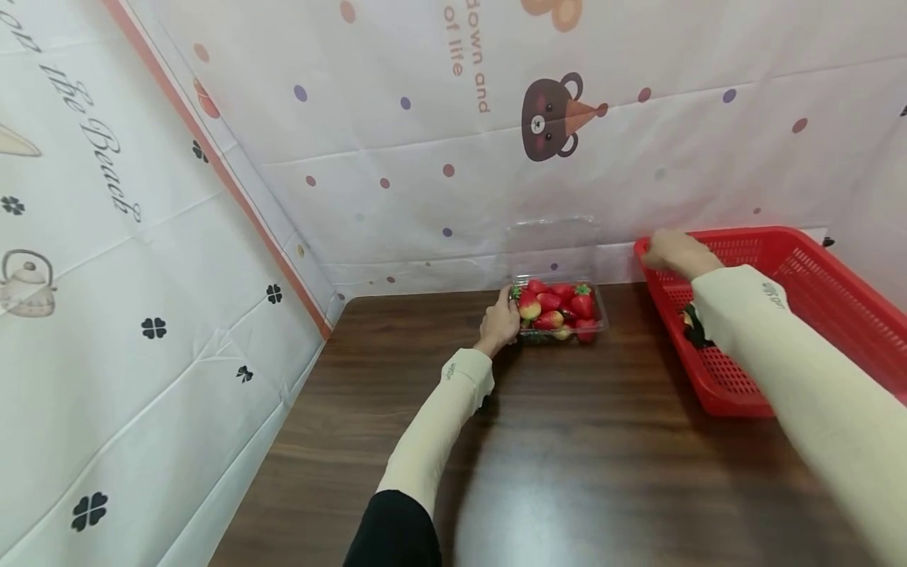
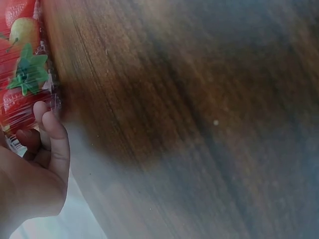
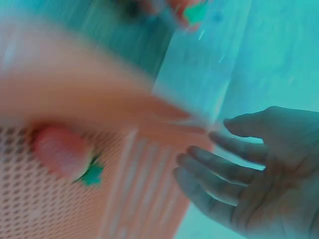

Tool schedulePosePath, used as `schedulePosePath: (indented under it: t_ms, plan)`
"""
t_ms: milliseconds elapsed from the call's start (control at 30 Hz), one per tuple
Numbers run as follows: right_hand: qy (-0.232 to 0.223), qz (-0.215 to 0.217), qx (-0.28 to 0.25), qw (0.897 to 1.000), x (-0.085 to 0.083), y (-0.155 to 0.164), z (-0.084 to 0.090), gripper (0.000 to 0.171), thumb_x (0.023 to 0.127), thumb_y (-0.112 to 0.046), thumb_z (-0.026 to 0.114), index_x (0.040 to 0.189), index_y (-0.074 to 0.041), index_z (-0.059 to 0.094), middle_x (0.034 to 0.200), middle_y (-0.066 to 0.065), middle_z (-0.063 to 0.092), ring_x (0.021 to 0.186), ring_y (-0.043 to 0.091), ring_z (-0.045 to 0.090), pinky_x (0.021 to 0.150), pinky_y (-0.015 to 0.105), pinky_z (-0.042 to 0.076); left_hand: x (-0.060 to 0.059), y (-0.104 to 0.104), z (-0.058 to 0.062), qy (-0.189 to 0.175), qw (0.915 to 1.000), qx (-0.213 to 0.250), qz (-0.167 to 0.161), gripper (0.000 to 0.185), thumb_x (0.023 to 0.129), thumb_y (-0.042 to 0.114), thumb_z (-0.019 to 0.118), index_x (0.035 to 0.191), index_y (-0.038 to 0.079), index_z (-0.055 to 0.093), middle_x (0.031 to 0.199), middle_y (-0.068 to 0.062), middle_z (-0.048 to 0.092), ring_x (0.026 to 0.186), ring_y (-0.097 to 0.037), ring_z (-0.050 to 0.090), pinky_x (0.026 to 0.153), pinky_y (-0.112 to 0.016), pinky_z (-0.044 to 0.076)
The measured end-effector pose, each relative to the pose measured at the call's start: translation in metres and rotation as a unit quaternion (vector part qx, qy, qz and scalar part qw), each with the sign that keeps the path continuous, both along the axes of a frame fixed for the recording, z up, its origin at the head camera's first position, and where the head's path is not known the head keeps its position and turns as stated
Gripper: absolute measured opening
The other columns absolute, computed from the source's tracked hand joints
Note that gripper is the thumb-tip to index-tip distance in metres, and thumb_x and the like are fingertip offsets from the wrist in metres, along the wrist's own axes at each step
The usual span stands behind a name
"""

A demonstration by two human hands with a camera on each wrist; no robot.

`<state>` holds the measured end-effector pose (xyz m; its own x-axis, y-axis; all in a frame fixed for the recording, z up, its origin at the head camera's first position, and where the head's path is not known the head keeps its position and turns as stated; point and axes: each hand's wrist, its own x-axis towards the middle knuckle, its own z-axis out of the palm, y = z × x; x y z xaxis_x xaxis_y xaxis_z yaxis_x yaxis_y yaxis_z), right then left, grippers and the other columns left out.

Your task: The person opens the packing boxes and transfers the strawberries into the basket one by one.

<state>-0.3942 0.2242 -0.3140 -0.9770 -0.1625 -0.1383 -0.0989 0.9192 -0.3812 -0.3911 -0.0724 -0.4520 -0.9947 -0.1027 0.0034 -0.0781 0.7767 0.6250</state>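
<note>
A clear plastic box of strawberries (image 1: 560, 312) stands at the back of the dark wooden table (image 1: 567, 457), its lid (image 1: 553, 242) open against the wall. My left hand (image 1: 501, 319) grips the box's left side; in the left wrist view its curled fingers (image 2: 50, 132) press the box (image 2: 25, 74). My right hand (image 1: 673, 250) hovers at the far left corner of a red mesh basket (image 1: 815, 299), fingers spread and holding nothing (image 3: 234, 164). One strawberry (image 3: 60, 152) lies in the basket (image 3: 124, 199).
Printed white sheets (image 1: 142, 276) wall the table in on the left and at the back. The basket takes up the table's right side. Bare wood lies between the box and the near edge.
</note>
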Motion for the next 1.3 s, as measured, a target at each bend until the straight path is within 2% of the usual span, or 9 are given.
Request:
schedulePosePath:
  t_ms: [133, 200, 367, 467, 600, 700, 867, 1100, 1300]
  plan:
    - [0.056, 0.025, 0.015, 0.998, -0.007, -0.031, 0.003, 0.024, 0.091, -0.015, 0.051, 0.092, 0.003, 0.068, 0.078, 0.015, 0.058, 0.073, 0.029, 0.051, 0.059, 0.041, 0.042, -0.007, 0.001, 0.001, -0.018, 0.9997, -0.011, -0.006, 0.047, 0.111, 0.033, 0.032, 0.159, 0.036, 0.033, 0.092, -0.013, 0.076, 0.040, -0.012, 0.057, 0.075, -0.041, 0.057]
    - [0.065, 0.041, 0.022, 0.997, -0.008, -0.046, 0.000, 0.026, 0.090, -0.014, 0.053, 0.100, 0.003, 0.070, 0.090, 0.020, 0.065, 0.079, 0.032, 0.057, 0.062, 0.044, 0.047, -0.008, 0.002, 0.001, -0.022, 0.9996, -0.019, -0.008, 0.048, 0.111, 0.033, 0.033, 0.159, 0.035, 0.032, 0.089, -0.012, 0.075, 0.040, -0.012, 0.058, 0.072, -0.039, 0.056]
    - [0.036, 0.132, 0.037, 0.990, -0.005, -0.073, -0.016, 0.024, 0.088, -0.010, 0.065, 0.104, 0.008, 0.070, 0.105, 0.027, 0.071, 0.094, 0.038, 0.067, 0.083, 0.049, 0.055, -0.010, 0.002, 0.000, -0.018, 0.9994, -0.027, -0.013, 0.049, 0.111, 0.032, 0.034, 0.160, 0.034, 0.032, 0.080, -0.010, 0.074, 0.039, -0.011, 0.057, 0.068, -0.037, 0.055]
    - [-0.013, 0.162, 0.037, 0.986, -0.001, -0.084, -0.027, 0.027, 0.089, -0.008, 0.068, 0.108, 0.011, 0.067, 0.106, 0.027, 0.069, 0.093, 0.035, 0.065, 0.084, 0.046, 0.056, -0.009, 0.004, -0.001, -0.014, 0.9993, -0.029, -0.016, 0.048, 0.111, 0.032, 0.033, 0.160, 0.033, 0.032, 0.081, -0.010, 0.074, 0.039, -0.011, 0.058, 0.071, -0.038, 0.056]
    - [-0.079, 0.150, 0.027, 0.985, 0.007, -0.089, -0.035, 0.032, 0.090, -0.007, 0.070, 0.117, 0.009, 0.062, 0.106, 0.023, 0.064, 0.086, 0.029, 0.061, 0.076, 0.042, 0.058, -0.006, 0.007, -0.001, -0.015, 0.9994, -0.025, -0.016, 0.048, 0.111, 0.032, 0.033, 0.159, 0.034, 0.033, 0.084, -0.010, 0.074, 0.040, -0.013, 0.061, 0.078, -0.040, 0.057]
    - [-0.097, 0.139, 0.029, 0.985, 0.010, -0.090, -0.038, 0.030, 0.091, -0.005, 0.068, 0.116, 0.009, 0.061, 0.102, 0.020, 0.062, 0.080, 0.026, 0.058, 0.070, 0.039, 0.057, -0.003, 0.009, -0.001, -0.020, 0.9995, -0.018, -0.015, 0.048, 0.111, 0.032, 0.033, 0.159, 0.035, 0.033, 0.077, -0.010, 0.073, 0.042, -0.014, 0.062, 0.079, -0.041, 0.057]
    - [-0.086, 0.144, 0.050, 0.985, 0.009, -0.090, -0.040, 0.027, 0.090, -0.003, 0.069, 0.116, 0.007, 0.065, 0.100, 0.018, 0.064, 0.079, 0.024, 0.058, 0.067, 0.035, 0.055, 0.000, 0.010, 0.000, -0.015, 0.9995, -0.023, -0.015, 0.047, 0.111, 0.032, 0.033, 0.158, 0.035, 0.034, 0.069, -0.008, 0.071, 0.045, -0.015, 0.064, 0.076, -0.041, 0.057]
    - [-0.077, 0.146, 0.044, 0.985, 0.007, -0.093, -0.033, 0.035, 0.086, 0.008, 0.070, 0.120, 0.003, 0.069, 0.110, 0.023, 0.067, 0.083, 0.028, 0.063, 0.072, 0.038, 0.060, 0.006, 0.006, 0.006, 0.011, 0.9995, -0.019, -0.024, 0.047, 0.111, 0.030, 0.035, 0.158, 0.029, 0.036, 0.088, -0.014, 0.074, 0.049, -0.018, 0.069, 0.081, -0.044, 0.057]
    - [-0.060, 0.171, 0.044, 0.982, 0.005, -0.097, -0.024, 0.043, 0.077, 0.019, 0.059, 0.110, -0.004, 0.076, 0.113, 0.022, 0.065, 0.085, 0.025, 0.054, 0.059, 0.026, 0.051, 0.007, 0.001, 0.008, 0.008, 0.9993, -0.030, -0.021, 0.047, 0.111, 0.030, 0.033, 0.158, 0.029, 0.035, 0.078, -0.011, 0.074, 0.051, -0.019, 0.070, 0.081, -0.043, 0.057]
